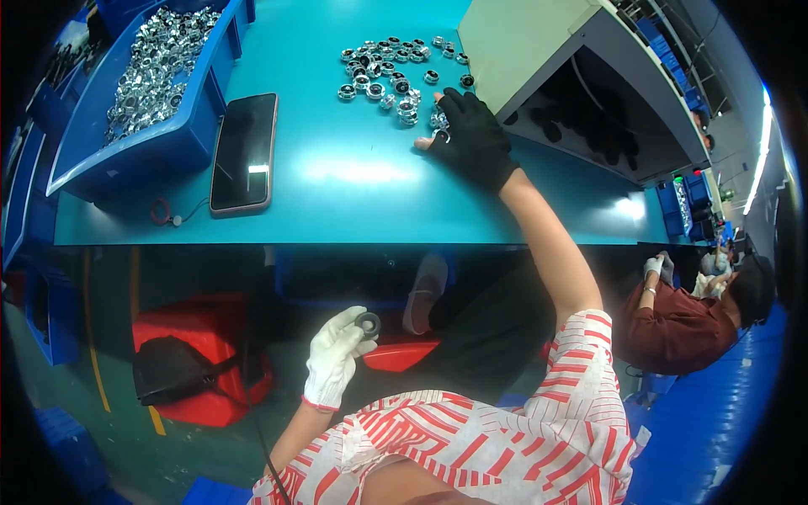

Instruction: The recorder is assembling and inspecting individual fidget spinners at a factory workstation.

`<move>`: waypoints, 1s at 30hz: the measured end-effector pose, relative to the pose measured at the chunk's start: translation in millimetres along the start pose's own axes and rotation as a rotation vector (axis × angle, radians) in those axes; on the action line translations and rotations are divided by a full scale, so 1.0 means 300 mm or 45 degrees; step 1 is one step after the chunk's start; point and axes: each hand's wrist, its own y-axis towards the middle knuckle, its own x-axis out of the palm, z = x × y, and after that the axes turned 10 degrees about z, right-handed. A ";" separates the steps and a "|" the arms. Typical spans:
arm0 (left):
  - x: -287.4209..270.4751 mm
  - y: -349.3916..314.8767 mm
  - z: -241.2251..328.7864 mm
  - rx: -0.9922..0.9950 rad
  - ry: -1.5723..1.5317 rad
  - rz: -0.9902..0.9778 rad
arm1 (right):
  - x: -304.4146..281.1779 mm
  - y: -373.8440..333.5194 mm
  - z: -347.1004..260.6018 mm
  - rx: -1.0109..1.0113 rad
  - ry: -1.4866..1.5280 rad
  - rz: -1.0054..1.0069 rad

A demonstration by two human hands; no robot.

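At 7 o'clock, the white-gloved left hand (332, 353) pinched a black ring (360, 321) below the table edge; any markings on it were too small to read. At 1 o'clock, the black-gloved right hand (475, 139) reached, fingers spread, over the near edge of the shiny metal parts (374, 87) scattered at 12; whether it gripped one, I could not tell. A pale box (522, 42) at 2 o'clock hemmed that hand in. At 10, a dark-screened phone (242, 156) lay just beside a blue bin (135, 164) of metal pieces (160, 71). A co-worker (677, 328) sat toward 3.
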 end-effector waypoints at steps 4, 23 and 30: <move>0.003 0.005 -0.015 -0.018 0.003 -0.018 | -0.011 -0.010 -0.038 -0.274 -0.147 0.166; 0.049 0.000 -0.040 -0.016 0.099 -0.020 | -0.102 -0.128 -0.123 -0.440 0.145 0.214; 0.032 0.011 -0.020 -0.029 0.017 -0.023 | -0.149 -0.231 0.029 0.095 0.124 0.104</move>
